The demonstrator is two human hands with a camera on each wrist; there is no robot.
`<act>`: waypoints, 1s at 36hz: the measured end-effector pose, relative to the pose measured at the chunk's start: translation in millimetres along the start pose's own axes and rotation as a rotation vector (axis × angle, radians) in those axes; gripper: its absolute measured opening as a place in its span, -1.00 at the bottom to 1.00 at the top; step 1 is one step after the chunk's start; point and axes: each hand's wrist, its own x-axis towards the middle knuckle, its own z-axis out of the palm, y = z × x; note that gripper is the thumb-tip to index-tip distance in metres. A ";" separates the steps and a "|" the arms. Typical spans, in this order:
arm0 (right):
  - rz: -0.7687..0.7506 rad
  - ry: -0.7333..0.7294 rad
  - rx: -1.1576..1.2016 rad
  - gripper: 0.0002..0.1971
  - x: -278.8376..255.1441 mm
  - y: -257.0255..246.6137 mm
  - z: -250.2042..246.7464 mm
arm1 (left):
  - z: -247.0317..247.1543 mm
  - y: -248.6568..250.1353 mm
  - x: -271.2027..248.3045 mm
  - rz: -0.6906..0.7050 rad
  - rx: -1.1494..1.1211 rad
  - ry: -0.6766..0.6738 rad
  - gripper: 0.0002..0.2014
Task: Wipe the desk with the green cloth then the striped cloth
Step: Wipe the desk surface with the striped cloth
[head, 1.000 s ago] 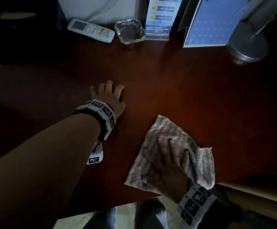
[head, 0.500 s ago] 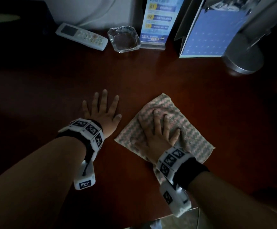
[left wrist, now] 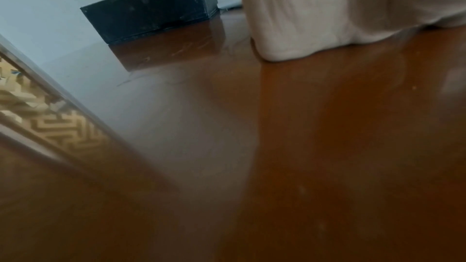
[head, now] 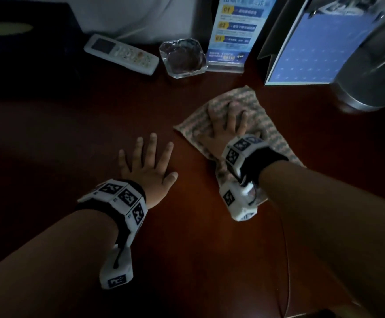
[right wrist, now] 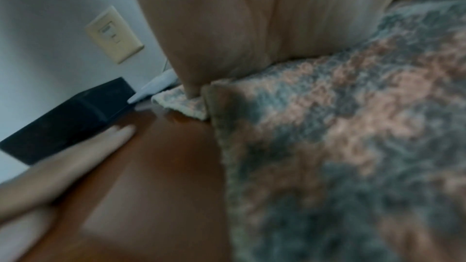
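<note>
The striped cloth (head: pixel 267 125), pink and grey-green zigzag, lies spread on the dark red-brown desk (head: pixel 210 249), just in front of the calendar. My right hand (head: pixel 229 118) presses flat on it with straight, spread fingers. In the right wrist view the cloth (right wrist: pixel 353 127) fills the right side under my palm (right wrist: pixel 252 17). My left hand (head: pixel 146 157) lies flat on the bare desk to the left of the cloth, fingers spread, holding nothing. Its fingers (right wrist: pixel 75 158) also show in the right wrist view. No green cloth is in view.
Along the back of the desk stand a white remote (head: pixel 120 53), a glass ashtray (head: pixel 182 57), a blue sign stand (head: pixel 232 35), a blue calendar (head: pixel 313 53) and a metal lamp base (head: pixel 366 88). A black box (head: pixel 26 42) sits back left.
My right hand has pushed the striped cloth from the near edge of the desk away toward the calendar. The left hand stays flat on the desk.
</note>
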 end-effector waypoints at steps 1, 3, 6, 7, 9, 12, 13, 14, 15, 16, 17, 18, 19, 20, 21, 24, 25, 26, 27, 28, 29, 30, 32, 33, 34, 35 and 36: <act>-0.022 -0.008 -0.012 -0.21 10.1 2.7 -2.1 | 0.3 -0.2 -0.2 0.002 -0.001 0.001 -0.36; -0.047 -0.040 -0.026 -0.19 27.9 8.1 -10.6 | 1.0 -0.8 0.1 0.005 -0.004 0.004 -0.36; -0.047 -0.046 -0.028 -0.18 44.2 13.4 -21.5 | 3.0 -0.9 1.8 -0.002 -0.002 0.016 -0.36; -0.064 -0.036 -0.050 -0.18 44.1 14.4 -23.6 | 3.5 -0.9 2.2 -0.005 -0.001 0.018 -0.36; -0.126 -0.004 -0.086 -0.20 37.5 17.9 -21.7 | 3.7 -1.4 3.0 -0.004 0.004 0.022 -0.35; -0.118 0.037 -0.085 -0.27 10.0 30.9 -13.3 | 3.3 -1.3 2.7 0.002 -0.002 0.030 -0.35; -0.102 0.038 -0.096 -0.28 -2.5 34.7 -11.8 | 3.1 -1.0 2.4 0.003 -0.002 0.030 -0.35; -0.091 0.030 -0.101 -0.28 -12.7 38.0 -7.8 | 3.1 -0.8 2.2 0.003 -0.003 0.029 -0.35; -0.083 0.015 -0.098 -0.27 -24.9 40.1 -5.7 | 3.1 -0.5 2.1 0.004 -0.005 0.029 -0.35; -0.077 -0.003 -0.094 -0.26 -35.7 42.2 -2.0 | 3.1 -0.5 2.1 0.004 -0.005 0.031 -0.36; -0.074 -0.018 -0.098 -0.26 -47.2 44.0 2.0 | 3.2 -0.7 2.1 0.003 -0.003 0.031 -0.36; -0.078 -0.028 -0.107 -0.26 -58.2 46.6 7.1 | 3.1 -1.0 2.1 0.002 -0.001 0.029 -0.36; -0.089 -0.040 -0.122 -0.26 -68.2 50.6 12.3 | 2.9 -0.9 1.8 0.003 0.000 0.023 -0.36; -0.106 -0.053 -0.138 -0.25 -76.9 55.0 16.7 | 2.5 -0.7 1.5 0.004 -0.003 0.019 -0.36; -0.123 -0.068 -0.149 -0.24 -82.5 60.0 21.3 | 2.2 -0.4 1.3 0.004 -0.006 0.016 -0.36; -0.143 -0.080 -0.117 -0.15 -87.0 68.2 27.7 | 1.9 -0.1 1.2 0.006 -0.012 0.025 -0.36; -0.137 -0.074 -0.112 -0.13 -86.9 67.7 28.2 | 2.1 0.1 1.0 0.007 -0.010 0.030 -0.36; -0.128 -0.068 -0.107 -0.12 -86.7 66.1 28.2 | 2.5 0.0 0.9 0.009 -0.008 0.036 -0.36; -0.120 -0.065 -0.094 -0.11 -87.3 63.5 26.7 | 2.9 -0.2 0.6 0.010 -0.007 0.042 -0.35; -0.112 -0.069 -0.080 -0.12 -86.9 61.2 24.4 | 3.6 -0.5 0.3 0.008 -0.007 0.048 -0.35; -0.102 -0.080 -0.072 -0.14 -85.7 59.3 21.0 | 4.1 -0.9 0.4 0.006 -0.006 0.054 -0.35; -0.090 -0.094 -0.070 -0.17 -83.5 57.4 16.4 | 4.4 -0.8 0.8 0.005 -0.006 0.059 -0.35; -0.074 -0.107 -0.071 -0.20 -74.8 55.0 6.5 | 4.7 -0.2 0.9 0.004 -0.010 0.059 -0.35; -0.069 -0.103 -0.063 -0.21 -67.8 54.5 2.5 | 4.5 -0.1 1.0 0.003 -0.011 0.056 -0.35; -0.067 -0.099 -0.051 -0.21 -59.3 54.6 -0.8 | 4.4 0.0 1.0 0.001 -0.012 0.053 -0.35; -0.063 -0.094 -0.044 -0.21 -50.8 54.7 -3.6 | 4.3 0.0 1.0 0.000 -0.013 0.050 -0.35; -0.053 -0.089 -0.046 -0.22 -41.8 54.9 -6.0 | 4.3 0.0 1.1 0.000 -0.014 0.049 -0.35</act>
